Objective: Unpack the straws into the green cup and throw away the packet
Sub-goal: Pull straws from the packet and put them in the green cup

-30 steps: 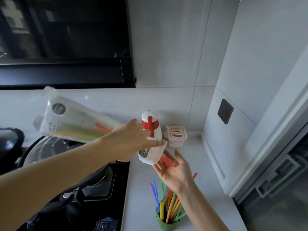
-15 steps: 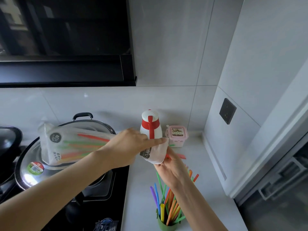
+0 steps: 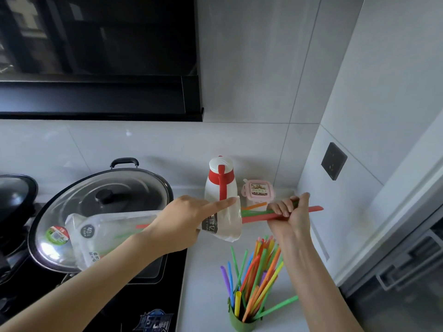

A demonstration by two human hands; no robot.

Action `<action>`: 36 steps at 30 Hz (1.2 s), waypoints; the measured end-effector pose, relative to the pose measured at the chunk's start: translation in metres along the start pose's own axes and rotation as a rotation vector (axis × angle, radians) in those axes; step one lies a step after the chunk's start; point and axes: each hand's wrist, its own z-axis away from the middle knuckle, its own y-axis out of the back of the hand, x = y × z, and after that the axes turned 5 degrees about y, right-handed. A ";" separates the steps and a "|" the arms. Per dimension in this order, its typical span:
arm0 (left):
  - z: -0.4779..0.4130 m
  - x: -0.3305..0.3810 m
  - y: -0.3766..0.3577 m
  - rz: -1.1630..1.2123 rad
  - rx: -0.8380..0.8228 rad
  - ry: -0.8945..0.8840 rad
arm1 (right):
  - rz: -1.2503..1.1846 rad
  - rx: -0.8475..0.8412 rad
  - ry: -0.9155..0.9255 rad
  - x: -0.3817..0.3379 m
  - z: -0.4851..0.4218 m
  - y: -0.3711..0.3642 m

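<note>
Now the packet (image 3: 107, 233) hangs nearly level in the air over the left edge of the countertop (image 3: 206, 271) and the lidded wok (image 3: 103, 188) beside it. Its long axis runs left to right, sealed end out over the wok, open mouth pointing right. The left hand (image 3: 182, 219) grips it round the neck just short of that mouth, forefinger laid straight along the plastic, and a few straws show faintly inside. Just beside the mouth, the right hand (image 3: 290, 212) is fisted round the held straws (image 3: 259, 218). A red and a green one are plain, with an orange one behind them. They lie on the same left-to-right line as the packet, and the red tip pokes past the fist toward the right wall. Whether their left ends are clear of the mouth I cannot tell. The green cup (image 3: 242, 323) stands upright at the near edge of the countertop, well on the near side of the fist and below the right forearm, already crowded with straws that fan upward. The right hand is plainly the nearer one to it. The move to come, as I judge it, turns on one mismatch — the held straws lie level and crosswise, the cup opens upward — so they must be swung end-down and brought back toward the person to drop in.
</note>
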 end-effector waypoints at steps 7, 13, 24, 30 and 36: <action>0.001 0.016 -0.004 0.108 0.060 0.060 | 0.077 -0.009 0.044 0.015 0.017 -0.003; -0.001 0.028 -0.010 0.119 0.089 0.073 | 0.124 -0.070 0.108 0.027 0.040 -0.009; 0.000 0.028 -0.013 0.104 0.098 0.053 | 0.181 -0.073 0.107 0.025 0.049 -0.014; 0.021 0.014 -0.015 0.059 0.057 0.046 | 0.152 -0.095 0.137 -0.011 0.031 -0.009; 0.044 -0.015 -0.009 0.019 0.053 0.164 | 0.132 -0.068 0.224 -0.068 0.012 -0.007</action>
